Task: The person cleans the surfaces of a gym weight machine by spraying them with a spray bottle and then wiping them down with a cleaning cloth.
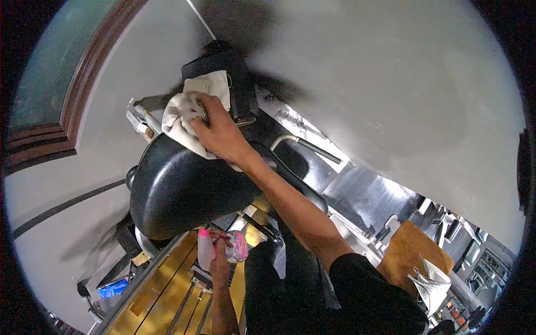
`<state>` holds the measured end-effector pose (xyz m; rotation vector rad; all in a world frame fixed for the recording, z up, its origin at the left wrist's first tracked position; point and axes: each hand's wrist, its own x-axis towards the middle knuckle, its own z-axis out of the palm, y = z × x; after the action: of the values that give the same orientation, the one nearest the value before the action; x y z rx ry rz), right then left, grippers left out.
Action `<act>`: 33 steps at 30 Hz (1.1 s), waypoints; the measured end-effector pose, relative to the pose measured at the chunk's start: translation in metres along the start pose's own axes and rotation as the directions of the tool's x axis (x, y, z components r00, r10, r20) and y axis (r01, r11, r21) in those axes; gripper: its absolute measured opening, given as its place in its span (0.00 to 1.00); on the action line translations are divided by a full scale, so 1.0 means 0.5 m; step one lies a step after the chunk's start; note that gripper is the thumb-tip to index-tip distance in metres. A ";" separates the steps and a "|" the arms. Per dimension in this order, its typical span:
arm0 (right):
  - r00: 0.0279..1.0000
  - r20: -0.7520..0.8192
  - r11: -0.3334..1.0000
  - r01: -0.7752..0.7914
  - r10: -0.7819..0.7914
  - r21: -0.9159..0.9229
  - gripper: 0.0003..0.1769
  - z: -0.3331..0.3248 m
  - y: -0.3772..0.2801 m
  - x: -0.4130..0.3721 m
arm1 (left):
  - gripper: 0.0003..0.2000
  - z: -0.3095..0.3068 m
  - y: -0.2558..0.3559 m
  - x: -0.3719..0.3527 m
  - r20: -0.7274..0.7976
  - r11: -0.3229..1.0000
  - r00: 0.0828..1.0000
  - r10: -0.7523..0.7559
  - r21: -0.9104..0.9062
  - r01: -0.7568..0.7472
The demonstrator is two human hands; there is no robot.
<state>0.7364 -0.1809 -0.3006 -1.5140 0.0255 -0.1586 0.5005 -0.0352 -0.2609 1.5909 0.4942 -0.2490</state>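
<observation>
My right hand [219,129] is closed on a cream cloth [180,124], pressing it against the top edge of a black padded seat [181,187]. The seat has a smooth, shiny, leather-like cover. Lower down, my left hand [219,249] grips a bottle with a pink cap [205,249]. Beside that bottle, at the same fingers, is a clear container with a pink label [239,246]. Whether the fingers hold this container too is hard to make out.
Behind the cloth stands a black box-like object [237,78] with a pale cloth piece [215,84] on it. A curved metal handle [307,146] juts out beside the seat. At right lie a brown board [413,254] and a white cloth [434,285]. Yellow slats [162,290] run below.
</observation>
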 end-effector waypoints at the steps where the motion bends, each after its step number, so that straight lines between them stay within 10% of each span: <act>1: 0.999 -0.035 0.999 0.042 -0.041 0.021 0.26 -0.009 -0.032 -0.012 | 0.04 -0.003 0.000 0.001 0.019 0.996 1.000 0.013 0.086 -0.014; 6: 0.982 -0.018 0.982 0.188 -0.188 -0.006 0.30 -0.024 0.005 -0.041 | 0.05 0.000 -0.034 0.007 -0.023 0.997 0.997 -0.069 0.030 0.070; 12: 0.952 0.190 0.969 -0.220 0.239 -0.113 0.28 -0.012 0.092 0.033 | 0.05 0.008 -0.047 0.011 0.045 0.998 0.999 -0.029 0.054 0.027; 15: 0.962 0.185 0.961 -0.156 0.200 -0.227 0.27 -0.039 0.097 0.013 | 0.05 -0.023 -0.082 0.001 0.064 0.921 0.995 -0.075 0.387 0.045; 18: 0.946 0.199 0.897 -0.155 0.255 -0.413 0.25 -0.088 0.202 -0.062 | 0.06 -0.001 -0.063 0.011 0.096 0.923 0.995 -0.010 0.383 -0.028; 20: 0.837 0.197 0.802 -0.382 0.511 -0.459 0.25 -0.147 0.301 -0.129 | 0.06 0.032 -0.029 0.016 0.086 0.998 0.996 0.026 0.061 -0.031; 25: 0.765 -0.075 0.667 -0.600 0.639 -0.442 0.27 -0.178 0.423 -0.206 | 0.05 0.028 -0.049 0.022 0.065 0.980 0.995 -0.074 0.187 0.061; 28: 0.858 -0.127 0.614 -0.451 0.497 -0.647 0.25 -0.165 0.433 -0.196 | 0.04 0.034 -0.051 0.022 0.086 0.997 0.996 -0.018 0.076 0.011; 33: 0.700 0.119 0.704 -0.664 0.704 -0.253 0.29 -0.176 0.252 -0.159 | 0.05 -0.001 -0.066 0.002 0.019 0.985 0.994 -0.105 0.137 0.101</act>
<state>0.6585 -0.2523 -0.4374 -1.6087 0.4547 0.6334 0.4864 -0.0338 -0.2905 1.6943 0.5496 -0.3882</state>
